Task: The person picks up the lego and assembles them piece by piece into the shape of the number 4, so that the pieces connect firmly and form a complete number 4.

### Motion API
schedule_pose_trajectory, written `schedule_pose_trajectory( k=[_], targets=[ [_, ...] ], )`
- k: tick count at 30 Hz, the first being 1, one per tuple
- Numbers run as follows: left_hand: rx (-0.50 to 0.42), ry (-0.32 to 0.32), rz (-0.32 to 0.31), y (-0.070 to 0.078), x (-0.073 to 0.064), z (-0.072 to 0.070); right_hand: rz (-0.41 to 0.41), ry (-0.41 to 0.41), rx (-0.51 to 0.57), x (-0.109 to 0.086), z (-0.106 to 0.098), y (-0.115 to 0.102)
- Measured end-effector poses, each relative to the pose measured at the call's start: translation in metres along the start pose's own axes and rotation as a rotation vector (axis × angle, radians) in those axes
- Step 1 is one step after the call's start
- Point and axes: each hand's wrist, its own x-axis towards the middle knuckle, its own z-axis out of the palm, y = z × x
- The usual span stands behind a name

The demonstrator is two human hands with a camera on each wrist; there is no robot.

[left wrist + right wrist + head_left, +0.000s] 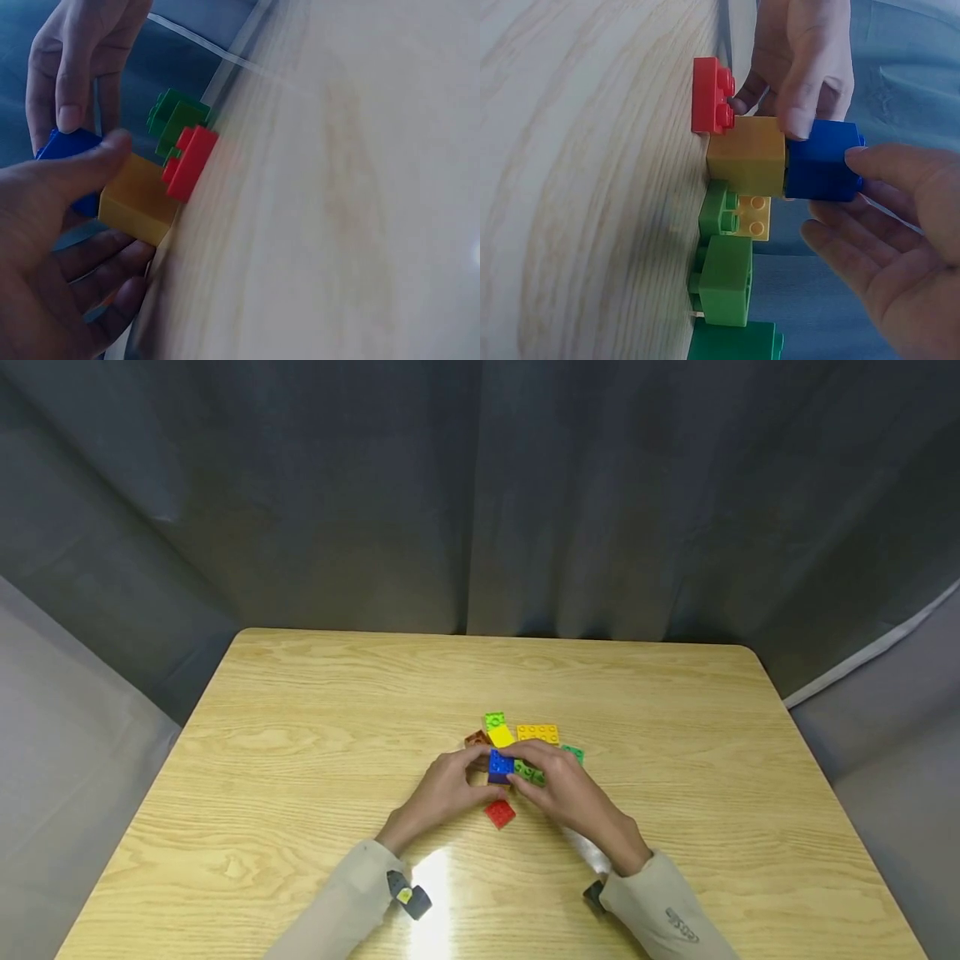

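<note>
A blue toy building brick (501, 764) sits on top of an orange-yellow brick (746, 154), which stands on the table. My right hand (573, 785) pinches the blue brick, thumb on the near side and fingers around the far side. From the other side, my left hand (442, 789) holds the stack low, its thumb at the seam between the two bricks and its other fingers behind the orange-yellow one. A thin red brick (191, 163) lies just in front of the stack, studs up.
Right of the stack lie green bricks (727, 277). Behind it are a flat yellow brick (537, 732), a bright yellow brick (501, 737), a lime brick (495, 720) and a brown brick (475, 739). A dark curtain (480, 510) hangs beyond the wooden table (300, 735).
</note>
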Motion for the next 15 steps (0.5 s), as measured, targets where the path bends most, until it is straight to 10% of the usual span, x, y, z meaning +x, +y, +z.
schedule_pose_trajectory(
  k=[15],
  targets=[
    [-0.025, 0.013, 0.029, -0.0015, 0.0009, -0.0010, -0.010, 0.006, 0.009, 0.0000, 0.0008, -0.0005]
  ],
)
